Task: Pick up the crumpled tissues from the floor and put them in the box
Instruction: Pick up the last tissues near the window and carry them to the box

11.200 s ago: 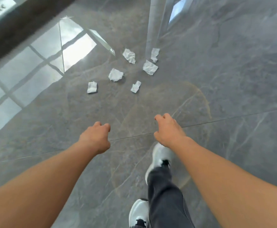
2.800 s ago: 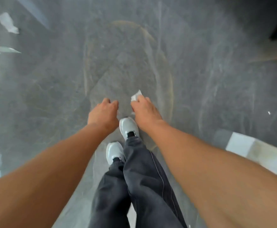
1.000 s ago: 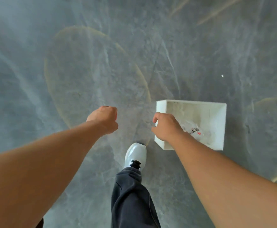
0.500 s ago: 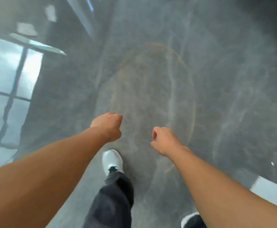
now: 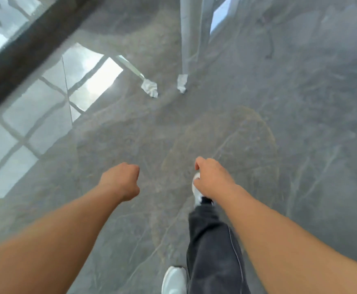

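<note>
Two crumpled tissues lie on the grey floor (image 5: 300,124) well ahead of both hands: one tissue (image 5: 150,88) left of the pale post (image 5: 187,35), the other tissue (image 5: 182,83) at its foot; the left hand (image 5: 121,181) and right hand (image 5: 212,177) hang loosely curled, holding nothing

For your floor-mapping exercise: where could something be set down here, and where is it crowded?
Bare floor spreads between the hands and the two crumpled tissues, and off to the right. It is crowded only ahead, where both tissues lie beside the grey post.
</note>
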`<state>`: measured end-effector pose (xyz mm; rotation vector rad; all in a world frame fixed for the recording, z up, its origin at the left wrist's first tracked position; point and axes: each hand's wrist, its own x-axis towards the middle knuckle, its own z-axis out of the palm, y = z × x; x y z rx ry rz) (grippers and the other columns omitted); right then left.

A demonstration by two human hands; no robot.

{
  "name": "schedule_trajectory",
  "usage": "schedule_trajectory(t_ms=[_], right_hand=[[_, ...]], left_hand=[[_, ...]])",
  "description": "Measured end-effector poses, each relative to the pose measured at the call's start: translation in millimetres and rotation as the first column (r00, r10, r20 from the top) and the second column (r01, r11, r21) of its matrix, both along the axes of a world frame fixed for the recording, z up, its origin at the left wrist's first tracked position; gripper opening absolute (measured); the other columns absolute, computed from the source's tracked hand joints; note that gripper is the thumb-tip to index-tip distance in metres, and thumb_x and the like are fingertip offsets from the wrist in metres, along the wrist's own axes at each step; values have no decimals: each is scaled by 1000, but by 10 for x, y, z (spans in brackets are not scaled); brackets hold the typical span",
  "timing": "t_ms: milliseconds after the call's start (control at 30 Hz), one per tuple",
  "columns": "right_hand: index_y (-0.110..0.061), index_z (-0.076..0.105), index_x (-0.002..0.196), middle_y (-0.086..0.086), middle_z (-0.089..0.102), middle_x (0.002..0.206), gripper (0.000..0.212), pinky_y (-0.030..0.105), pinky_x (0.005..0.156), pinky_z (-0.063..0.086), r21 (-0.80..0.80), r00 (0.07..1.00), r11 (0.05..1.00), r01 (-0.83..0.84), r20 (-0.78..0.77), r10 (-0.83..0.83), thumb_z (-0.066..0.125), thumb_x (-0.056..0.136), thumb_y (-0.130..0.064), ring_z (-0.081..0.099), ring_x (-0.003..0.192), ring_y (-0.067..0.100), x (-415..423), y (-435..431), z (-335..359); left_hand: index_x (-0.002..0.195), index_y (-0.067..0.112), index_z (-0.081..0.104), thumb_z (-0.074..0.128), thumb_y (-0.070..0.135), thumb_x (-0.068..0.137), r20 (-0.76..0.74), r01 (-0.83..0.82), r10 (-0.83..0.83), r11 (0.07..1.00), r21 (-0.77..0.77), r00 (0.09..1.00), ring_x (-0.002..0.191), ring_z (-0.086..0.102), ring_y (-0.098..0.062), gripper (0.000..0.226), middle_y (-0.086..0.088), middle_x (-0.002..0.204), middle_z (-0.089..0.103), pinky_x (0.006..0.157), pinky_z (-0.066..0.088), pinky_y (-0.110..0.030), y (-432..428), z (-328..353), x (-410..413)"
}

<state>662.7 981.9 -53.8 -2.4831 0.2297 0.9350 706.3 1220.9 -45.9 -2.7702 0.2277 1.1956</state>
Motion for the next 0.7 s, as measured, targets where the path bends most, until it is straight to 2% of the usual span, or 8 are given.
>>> schedule_trajectory(t_ms=[100,167,300,400,500,600,667,700], right_hand=[[-16,48,115,10,53,121,30,42,88,47,-38,998,998,-53,-19,52,52,85,-18,54,110,35,841,-164,-169],[-16,48,117,12,51,122,34,42,89,47,-36,1000,999,-19,-5,19,53,84,-18,53,111,36,1583,-256,-410],[-21,42,126,12,45,125,44,42,87,44,-34,997,998,-50,49,52,56,85,-23,47,115,38,3051,-300,-1093],[-27,41,127,9,39,130,50,40,81,42,-35,989,993,-111,91,114,61,82,-23,43,115,38,3739,-302,-1701],[-33,37,134,8,30,140,62,40,78,42,-65,976,975,-211,36,214,66,80,-24,39,117,38,4136,-317,-2302],[-41,28,138,8,7,155,76,56,94,42,-137,938,928,-347,-35,345,70,77,-27,24,130,43,4343,-371,-2788],[-48,19,140,7,-12,158,87,70,102,27,-181,903,885,-429,-72,423,73,74,-32,6,138,50,4369,-389,-3071],[-49,19,138,6,-14,158,87,73,103,21,-208,889,866,-456,-61,453,72,72,-34,2,138,53,4362,-377,-3185]], left_hand=[[105,18,57,54,18,75,-43,-70,68,996,-47,997,105,59,-30,29,-8,112,57,86,52,-41,-277,-292,577],[107,19,54,56,19,75,-27,-130,128,988,-82,991,104,57,-30,32,-8,113,56,82,51,-41,-518,-552,1122],[116,18,47,64,24,73,12,-262,267,952,-161,964,109,53,-39,47,-13,117,51,85,51,-46,-907,-1262,2339],[120,21,44,70,26,67,71,-307,324,933,-187,943,109,52,-41,59,-14,120,49,80,49,-47,-1112,-1793,3054],[124,26,38,72,22,63,107,-323,345,929,-182,932,108,46,-43,70,-13,129,40,78,51,-51,-1187,-2360,3477],[135,40,26,71,17,63,165,-368,388,920,-136,907,122,33,-50,87,-11,153,13,85,48,-57,-1150,-2854,3745],[139,49,17,68,15,63,164,-414,427,904,-107,889,135,15,-55,98,-6,159,-8,94,41,-64,-1065,-3146,3841],[139,52,15,68,14,62,161,-432,444,896,-104,882,136,9,-56,101,-4,159,-13,96,39,-67,-1015,-3258,3865]])
